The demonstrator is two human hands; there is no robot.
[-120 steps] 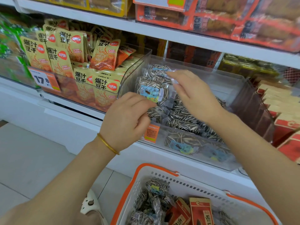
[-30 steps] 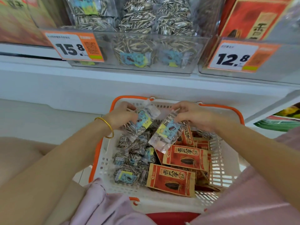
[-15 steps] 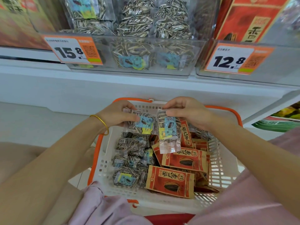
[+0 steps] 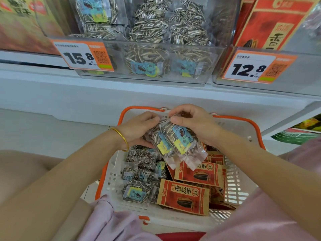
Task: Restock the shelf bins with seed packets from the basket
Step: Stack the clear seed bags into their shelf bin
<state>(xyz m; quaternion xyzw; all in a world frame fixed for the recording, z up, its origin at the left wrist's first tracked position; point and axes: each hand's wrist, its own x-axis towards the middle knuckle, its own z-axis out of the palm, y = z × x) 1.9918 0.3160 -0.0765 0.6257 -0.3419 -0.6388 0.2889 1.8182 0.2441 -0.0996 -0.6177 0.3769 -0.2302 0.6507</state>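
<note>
Two clear seed packets (image 4: 175, 141) are hanging over the 12 o'clock end of the basket (image 4: 111, 181). The left hand (image 4: 139, 129) is curling its fingers round them from 9 o'clock, while the right hand (image 4: 194, 122) is pinching their tops from 3 o'clock. Red packets (image 4: 184, 197) are lying at the basket's 4 o'clock. At 12 o'clock the clear shelf bin (image 4: 211, 63) is holding more seed packets.

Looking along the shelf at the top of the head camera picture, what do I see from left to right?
Blurry yellow-orange packets → 15.8 price tag → striped sunflower seed packets in their clear bin → 12.8 price tag.
</note>
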